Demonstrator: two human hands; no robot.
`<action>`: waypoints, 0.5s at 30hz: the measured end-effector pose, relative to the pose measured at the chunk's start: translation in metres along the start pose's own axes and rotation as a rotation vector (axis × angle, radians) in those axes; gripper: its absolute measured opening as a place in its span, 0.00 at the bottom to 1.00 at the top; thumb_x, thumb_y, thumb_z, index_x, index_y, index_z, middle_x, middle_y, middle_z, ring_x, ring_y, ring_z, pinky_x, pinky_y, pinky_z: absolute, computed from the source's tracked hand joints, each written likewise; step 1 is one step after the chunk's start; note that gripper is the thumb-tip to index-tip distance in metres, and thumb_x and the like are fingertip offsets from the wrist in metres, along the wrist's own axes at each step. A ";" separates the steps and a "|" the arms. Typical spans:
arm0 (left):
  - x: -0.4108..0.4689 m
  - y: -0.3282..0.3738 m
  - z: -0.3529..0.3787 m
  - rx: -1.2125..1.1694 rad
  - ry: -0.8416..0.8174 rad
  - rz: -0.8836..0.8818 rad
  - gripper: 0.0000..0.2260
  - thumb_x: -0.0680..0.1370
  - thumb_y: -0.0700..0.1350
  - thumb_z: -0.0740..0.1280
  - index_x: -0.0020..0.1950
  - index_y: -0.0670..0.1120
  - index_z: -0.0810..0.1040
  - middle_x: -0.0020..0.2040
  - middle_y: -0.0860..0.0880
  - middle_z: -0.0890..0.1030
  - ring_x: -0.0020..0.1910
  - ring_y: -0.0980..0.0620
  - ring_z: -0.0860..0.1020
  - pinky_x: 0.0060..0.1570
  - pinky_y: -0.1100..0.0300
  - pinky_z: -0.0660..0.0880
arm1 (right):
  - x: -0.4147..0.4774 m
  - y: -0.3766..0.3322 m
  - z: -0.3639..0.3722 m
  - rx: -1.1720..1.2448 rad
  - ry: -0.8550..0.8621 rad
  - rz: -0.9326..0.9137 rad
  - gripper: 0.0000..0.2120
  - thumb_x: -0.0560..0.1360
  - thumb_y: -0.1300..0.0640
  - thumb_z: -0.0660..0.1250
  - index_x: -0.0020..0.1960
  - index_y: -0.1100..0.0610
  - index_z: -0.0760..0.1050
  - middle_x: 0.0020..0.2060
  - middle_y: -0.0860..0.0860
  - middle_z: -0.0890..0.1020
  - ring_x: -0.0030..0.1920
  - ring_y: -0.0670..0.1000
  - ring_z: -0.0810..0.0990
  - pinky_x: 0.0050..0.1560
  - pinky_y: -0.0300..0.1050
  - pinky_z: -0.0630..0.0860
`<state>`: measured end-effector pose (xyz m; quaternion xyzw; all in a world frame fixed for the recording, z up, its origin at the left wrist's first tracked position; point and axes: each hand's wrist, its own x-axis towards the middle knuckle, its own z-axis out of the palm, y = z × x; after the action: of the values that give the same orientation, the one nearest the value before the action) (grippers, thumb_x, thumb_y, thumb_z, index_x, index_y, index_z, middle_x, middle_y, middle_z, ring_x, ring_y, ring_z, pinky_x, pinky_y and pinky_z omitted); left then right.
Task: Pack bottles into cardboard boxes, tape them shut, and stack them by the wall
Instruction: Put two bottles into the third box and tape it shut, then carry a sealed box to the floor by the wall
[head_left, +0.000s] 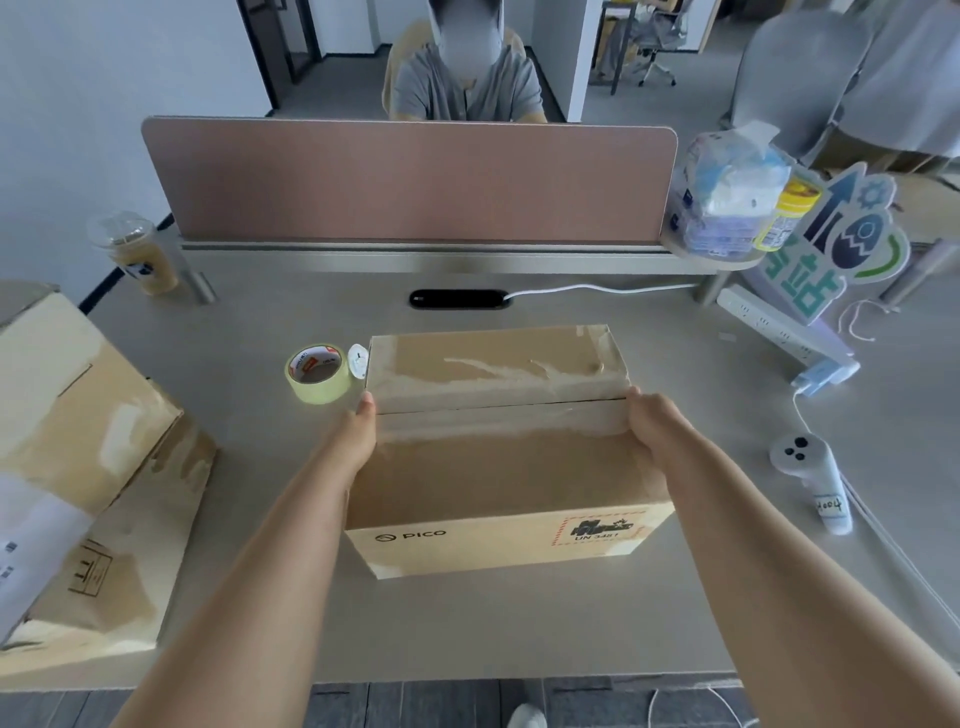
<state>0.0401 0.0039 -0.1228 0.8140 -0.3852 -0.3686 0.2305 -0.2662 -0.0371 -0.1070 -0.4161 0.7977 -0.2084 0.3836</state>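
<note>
A closed cardboard box printed with "PICO" stands in the middle of the desk, its top flaps meeting along a seam. My left hand presses flat against the box's left side, thumb up at the top edge. On the opposite side my right hand lies against the box, fingers over its top right edge. A roll of yellowish tape lies on the desk just left of the box's far corner. No bottles are visible.
A larger worn cardboard box sits at the desk's left edge. A white controller lies to the right, with a power strip and cables beyond it. A drink cup stands far left. A person sits behind the pink divider.
</note>
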 end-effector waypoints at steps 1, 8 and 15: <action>-0.003 -0.001 -0.001 0.001 -0.003 -0.003 0.28 0.82 0.56 0.45 0.72 0.37 0.62 0.71 0.37 0.66 0.70 0.40 0.65 0.67 0.49 0.61 | -0.004 0.002 0.001 0.027 -0.007 0.021 0.25 0.82 0.48 0.49 0.65 0.67 0.70 0.55 0.61 0.76 0.55 0.59 0.75 0.60 0.51 0.71; -0.017 -0.015 -0.009 0.056 0.007 -0.007 0.29 0.82 0.54 0.43 0.65 0.33 0.68 0.64 0.34 0.72 0.63 0.38 0.71 0.62 0.50 0.65 | -0.034 0.023 0.011 0.005 0.019 0.029 0.29 0.81 0.45 0.47 0.63 0.67 0.71 0.59 0.63 0.75 0.58 0.60 0.74 0.55 0.47 0.69; -0.055 -0.046 -0.016 0.116 0.090 -0.033 0.23 0.83 0.48 0.44 0.69 0.36 0.65 0.65 0.34 0.72 0.64 0.37 0.70 0.60 0.52 0.66 | -0.062 0.032 0.016 -0.005 -0.024 0.002 0.26 0.81 0.46 0.49 0.61 0.66 0.72 0.58 0.63 0.76 0.58 0.61 0.75 0.56 0.49 0.70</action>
<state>0.0502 0.0773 -0.1197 0.8479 -0.3817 -0.3126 0.1940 -0.2475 0.0320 -0.1106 -0.4185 0.7941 -0.2010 0.3923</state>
